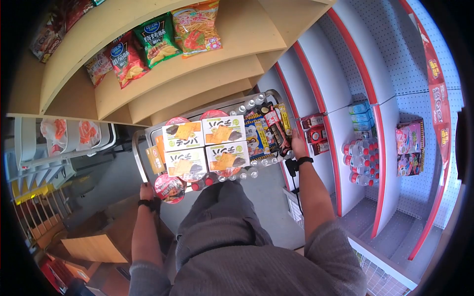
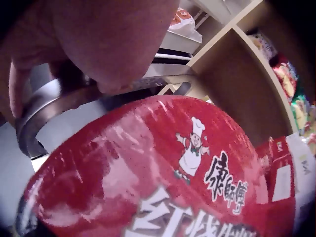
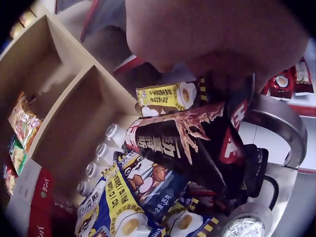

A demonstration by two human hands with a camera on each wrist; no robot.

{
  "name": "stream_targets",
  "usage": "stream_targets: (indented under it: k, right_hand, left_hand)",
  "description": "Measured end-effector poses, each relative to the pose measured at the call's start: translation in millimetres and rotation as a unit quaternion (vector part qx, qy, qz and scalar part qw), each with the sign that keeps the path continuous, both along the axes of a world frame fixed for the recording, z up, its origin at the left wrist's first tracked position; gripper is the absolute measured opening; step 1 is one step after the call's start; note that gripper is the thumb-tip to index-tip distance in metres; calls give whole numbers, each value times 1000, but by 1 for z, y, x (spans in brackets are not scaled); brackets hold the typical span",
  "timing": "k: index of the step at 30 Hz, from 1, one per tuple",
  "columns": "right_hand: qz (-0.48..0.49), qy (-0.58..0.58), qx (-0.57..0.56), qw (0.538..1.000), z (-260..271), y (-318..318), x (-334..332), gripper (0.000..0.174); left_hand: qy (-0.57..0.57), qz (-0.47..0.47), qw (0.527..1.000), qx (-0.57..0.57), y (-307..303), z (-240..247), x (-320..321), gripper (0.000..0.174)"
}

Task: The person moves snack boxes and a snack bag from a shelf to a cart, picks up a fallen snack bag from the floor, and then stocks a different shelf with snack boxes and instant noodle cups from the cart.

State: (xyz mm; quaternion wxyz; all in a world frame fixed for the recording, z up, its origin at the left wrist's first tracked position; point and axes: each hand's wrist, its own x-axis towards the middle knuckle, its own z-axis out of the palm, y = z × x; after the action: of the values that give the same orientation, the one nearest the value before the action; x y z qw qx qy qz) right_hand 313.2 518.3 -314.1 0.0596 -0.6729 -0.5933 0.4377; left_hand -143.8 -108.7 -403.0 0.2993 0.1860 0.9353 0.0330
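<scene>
A loaded tray with a shiny metal rail (image 1: 139,165) is in front of the person's body in the head view. At its near left corner the left hand (image 1: 146,191) grips the rail, fingers curled round it in the left wrist view. A red instant noodle tub (image 1: 170,188) sits right beside that hand. The right hand (image 1: 298,145) holds the rail's right end, its fingertips partly hidden behind a black snack packet (image 3: 182,143). White cracker boxes (image 1: 226,157) stand mid-tray, with blue and yellow snack packets (image 1: 256,133) to their right and clear bottles (image 1: 253,172) along the edges.
Wooden shelves (image 1: 197,84) with chip bags (image 1: 157,39) rise ahead. On the right stand white shelves with red edges (image 1: 340,143), holding bottled drinks (image 1: 360,155) and packets. A brown cardboard box (image 1: 94,246) is at lower left, and grey floor (image 1: 276,197) shows below the tray.
</scene>
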Motion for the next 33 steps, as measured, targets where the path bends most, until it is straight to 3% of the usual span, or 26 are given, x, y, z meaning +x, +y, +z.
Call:
stream_targets:
  k: [1, 2, 4, 6, 8, 9, 11, 13, 16, 17, 18, 20, 22, 24, 28, 30, 32, 33]
  right_hand:
    - [-8, 14, -19, 1000, 9, -3, -2, 72]
    - [-9, 15, -18, 1000, 8, -4, -4, 72]
    - [-5, 35, -32, 999, 5, -8, -6, 70]
    - [-6, 51, -27, 998, 5, -17, -8, 68]
    - [-29, 69, -94, 993, 0, -34, 1, 66]
    - [-42, 84, -114, 989, -7, -25, -1, 74]
    - [-17, 71, -75, 994, -11, 11, 0, 74]
    - [-5, 61, -60, 996, -2, 13, -9, 72]
    - [10, 42, -61, 997, -7, 8, -8, 68]
    - [7, 39, -50, 998, -14, 4, -5, 69]
    - [18, 24, -54, 998, -9, 9, 2, 70]
    - [19, 32, -76, 996, -15, 6, 4, 71]
    - [19, 57, -85, 995, -27, 8, 8, 69]
    - [47, 12, -70, 996, -32, 7, 10, 68]
    - [61, 8, -83, 995, 15, 10, 3, 74]
    - [74, -5, -82, 994, 8, 5, 2, 74]
    - [87, 3, -73, 993, 1, 9, 10, 72]
    - [89, 21, -71, 993, 0, 10, 12, 71]
  left_hand:
    - [-24, 123, 992, 22, 0, 3, 2, 40]
    - [-24, 122, 992, 23, 2, 6, 2, 40]
    - [-86, 267, 948, 147, -2, 11, 5, 43]
    - [-65, 263, 954, 130, 0, 30, 14, 44]
    - [-42, 257, 962, 83, -19, 62, 25, 45]
    - [-55, 264, 959, 88, -12, 70, 24, 46]
    - [-76, 272, 954, 101, 27, 72, 28, 47]
    - [-112, 284, 946, 108, 77, 133, 37, 45]
    - [-113, 304, 938, 125, 14, 77, 18, 48]
    - [-103, 285, 946, 113, 21, 88, 19, 48]
    - [-109, 320, 932, 134, -2, 58, 21, 48]
    - [-161, 324, 925, 113, 45, 105, 25, 46]
    - [-180, 399, 885, 160, 38, 84, 23, 44]
    - [-185, 249, 948, 76, 32, 91, 14, 44]
    - [-196, 129, 955, 182, -2, 97, 27, 45]
    - [-205, -13, 963, 174, -37, 88, 11, 38]
    - [-140, 205, 944, 218, -46, 93, 37, 40]
    - [-136, 206, 945, 213, -47, 100, 44, 40]
